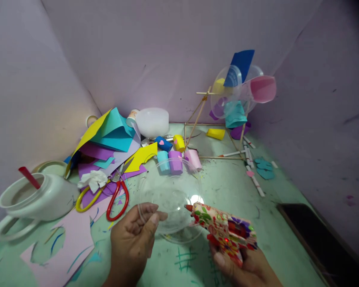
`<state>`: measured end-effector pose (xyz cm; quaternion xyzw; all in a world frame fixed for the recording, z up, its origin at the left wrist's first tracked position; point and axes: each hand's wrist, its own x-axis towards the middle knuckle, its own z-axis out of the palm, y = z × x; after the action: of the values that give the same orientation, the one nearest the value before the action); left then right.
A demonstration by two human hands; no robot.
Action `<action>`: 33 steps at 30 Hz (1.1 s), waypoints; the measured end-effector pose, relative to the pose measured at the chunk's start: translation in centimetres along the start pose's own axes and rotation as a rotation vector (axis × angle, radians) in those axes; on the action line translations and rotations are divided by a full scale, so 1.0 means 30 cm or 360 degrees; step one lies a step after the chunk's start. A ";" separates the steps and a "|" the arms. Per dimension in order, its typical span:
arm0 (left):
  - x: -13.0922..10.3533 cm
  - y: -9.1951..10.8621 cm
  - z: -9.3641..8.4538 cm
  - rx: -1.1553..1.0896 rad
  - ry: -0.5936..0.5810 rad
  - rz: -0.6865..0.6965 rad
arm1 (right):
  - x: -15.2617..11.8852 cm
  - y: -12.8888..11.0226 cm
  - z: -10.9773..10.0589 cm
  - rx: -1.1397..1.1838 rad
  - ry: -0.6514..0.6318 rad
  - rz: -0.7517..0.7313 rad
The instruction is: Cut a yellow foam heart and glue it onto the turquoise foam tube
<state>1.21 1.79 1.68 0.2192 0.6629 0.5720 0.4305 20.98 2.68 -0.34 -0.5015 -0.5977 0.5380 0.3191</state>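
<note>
My left hand (136, 237) pinches the left edge of a clear round plastic lid (170, 199), held above the green table. My right hand (242, 263) is wrapped round the handle of a flower-patterned glue gun (224, 231) with a small red light. The gun's orange-red nozzle points left at the lid's right side. Just behind the lid stand small paper cups: light blue (164, 162), purple (176, 162) and pink (193, 160). A blue cup (163, 143) and a yellow cup (178, 142) lie behind them.
At the back right, a stick frame (197, 115) carries a wheel of clear discs (233, 83) and coloured paper cups. Red-handled scissors (117, 201), paper sheets (116, 131) and a white jug (50, 197) are at the left. A dark phone-like object (311, 235) lies right.
</note>
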 end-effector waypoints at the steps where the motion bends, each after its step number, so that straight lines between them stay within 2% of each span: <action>1: -0.002 0.002 0.003 0.0003 0.0004 -0.0008 | 0.000 0.000 0.004 0.0002 0.0023 0.0014; 6: -0.004 -0.001 0.013 0.0020 -0.0025 -0.0063 | -0.002 0.003 0.014 -0.0035 0.0122 -0.0010; 12: 0.007 -0.005 0.015 0.0070 -0.0107 -0.0134 | 0.003 0.002 0.003 -0.0057 0.0137 -0.0071; 17: 0.008 0.000 0.015 0.0128 -0.0142 -0.0167 | 0.000 0.020 0.000 -0.0157 0.0180 0.0011; 21: 0.011 -0.001 0.011 0.0131 -0.0156 -0.0159 | 0.006 -0.010 -0.006 -0.0119 0.0102 -0.0054; 24: 0.027 -0.019 0.000 0.0104 -0.0212 -0.0170 | 0.016 -0.014 -0.039 -0.0095 0.0240 -0.0053; 27: 0.047 -0.047 -0.012 0.0050 -0.0313 -0.0225 | 0.045 0.026 -0.091 0.0104 0.0429 0.0128; 30: 0.052 -0.063 -0.024 0.0048 -0.0330 -0.0259 | 0.102 0.063 -0.131 0.0393 0.0429 0.0426; 33: 0.042 -0.057 -0.039 0.0079 -0.0300 -0.0265 | 0.160 0.065 -0.154 0.0496 0.0458 0.0620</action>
<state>-0.06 1.67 -0.38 0.2268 0.6494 0.4944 0.5314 24.32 8.54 -1.97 -0.6230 -0.3487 0.5980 0.3644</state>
